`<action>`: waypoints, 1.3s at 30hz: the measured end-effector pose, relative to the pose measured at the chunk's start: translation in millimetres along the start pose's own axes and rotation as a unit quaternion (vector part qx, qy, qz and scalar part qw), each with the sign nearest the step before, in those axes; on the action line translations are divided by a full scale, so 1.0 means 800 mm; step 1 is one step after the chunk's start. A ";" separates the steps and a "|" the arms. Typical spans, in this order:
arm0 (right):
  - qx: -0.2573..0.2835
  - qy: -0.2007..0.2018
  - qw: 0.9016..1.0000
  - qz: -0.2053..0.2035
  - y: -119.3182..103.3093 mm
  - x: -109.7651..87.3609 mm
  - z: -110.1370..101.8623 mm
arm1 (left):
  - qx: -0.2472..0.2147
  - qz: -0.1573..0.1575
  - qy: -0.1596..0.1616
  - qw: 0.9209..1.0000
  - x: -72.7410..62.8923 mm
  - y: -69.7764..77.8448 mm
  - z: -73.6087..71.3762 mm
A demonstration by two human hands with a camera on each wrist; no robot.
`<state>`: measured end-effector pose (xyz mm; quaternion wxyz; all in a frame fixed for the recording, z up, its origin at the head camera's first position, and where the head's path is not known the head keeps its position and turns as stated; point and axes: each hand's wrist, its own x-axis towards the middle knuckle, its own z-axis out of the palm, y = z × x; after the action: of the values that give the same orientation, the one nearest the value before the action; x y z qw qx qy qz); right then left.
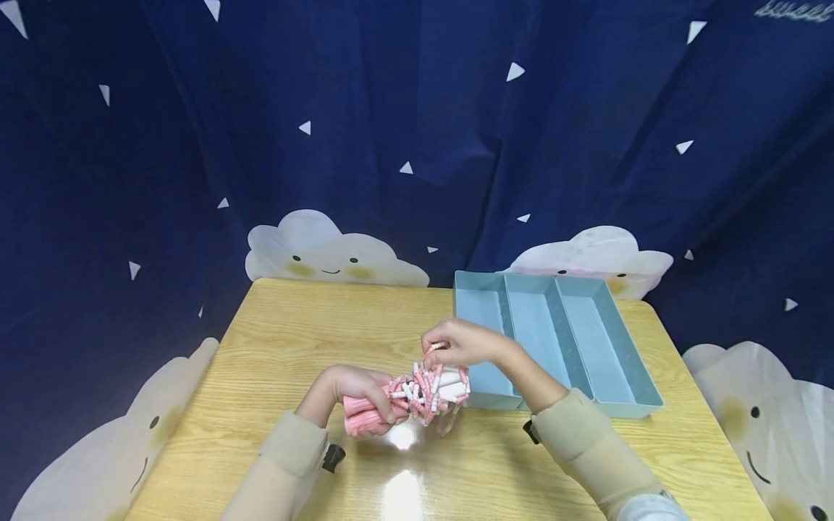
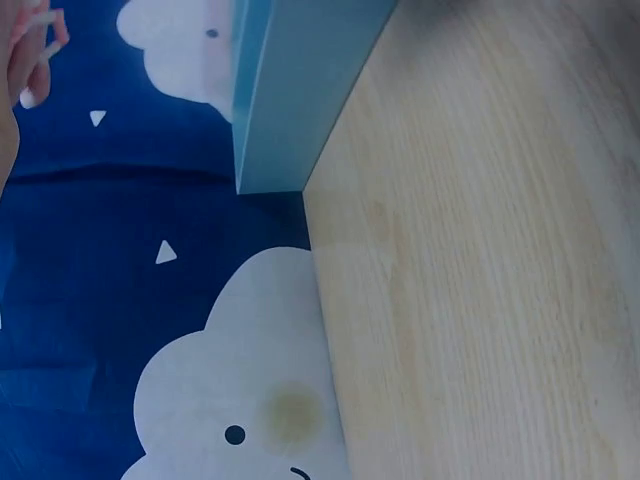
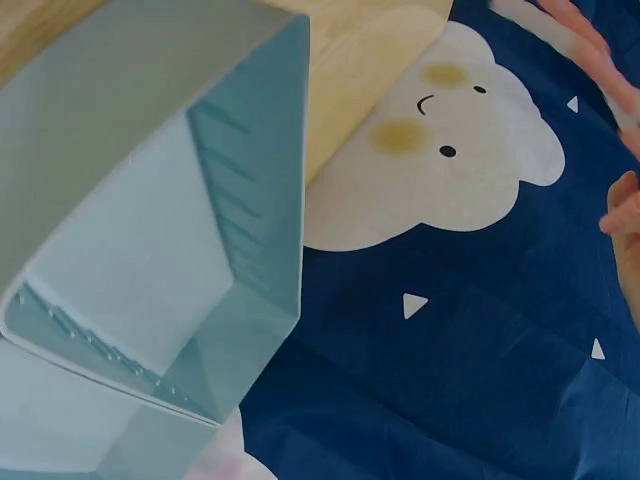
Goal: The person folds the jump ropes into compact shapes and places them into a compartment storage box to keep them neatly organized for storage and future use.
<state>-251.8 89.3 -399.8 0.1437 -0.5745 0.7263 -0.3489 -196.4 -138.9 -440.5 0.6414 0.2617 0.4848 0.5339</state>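
Observation:
A beaded jump rope (image 1: 426,394) with pink and white segments is bundled above the table. My left hand (image 1: 358,389) grips its pink handles (image 1: 365,414), fingers wrapped around them. At the other end of the bundle, my right hand (image 1: 461,342) pinches a strand of the beaded cord. White cylindrical pieces (image 1: 454,385) show among the strands there. In the left wrist view, only part of a hand (image 2: 28,70) and some beads appear at the upper left edge. Blurred pink and white beads (image 3: 580,35) and fingertips (image 3: 622,215) show at the right edge of the right wrist view.
A light blue tray (image 1: 536,325) with three long compartments stands at the table's back right, partly behind my right forearm. The wooden table (image 1: 313,318) backs onto a dark blue curtain (image 1: 365,108) printed with clouds and triangles.

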 end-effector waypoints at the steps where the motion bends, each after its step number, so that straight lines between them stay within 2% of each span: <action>1: 0.014 0.006 1.000 0.015 0.000 -0.001 0.001 | 0.002 0.003 -0.006 1.000 0.000 0.001 0.000; 7: 0.071 0.034 0.994 0.082 0.000 -0.004 0.005 | 0.008 0.017 -0.003 1.000 0.004 0.004 0.003; 14: 0.128 0.032 0.983 0.126 0.007 -0.002 0.011 | -0.004 0.013 -0.019 1.000 0.006 0.007 0.005; 22: 0.255 -0.050 0.960 0.108 0.023 -0.007 0.009 | 0.010 0.037 -0.039 0.999 0.006 0.009 0.006; 25: 0.281 -0.062 0.953 0.093 0.027 -0.008 0.009 | 0.006 0.047 -0.040 0.998 0.005 0.009 0.007; 30: 0.302 -0.051 0.949 0.076 0.032 -0.009 0.014 | 0.011 0.057 -0.043 0.997 0.004 0.006 0.005; 39: 0.321 0.005 0.945 0.069 0.032 -0.005 0.022 | 0.000 0.064 -0.046 0.997 0.005 0.007 0.004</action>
<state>-259.2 89.3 -430.4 0.3405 -0.4447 0.6142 -0.5559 -196.0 -133.0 -436.0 0.6275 0.3169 0.4369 0.5612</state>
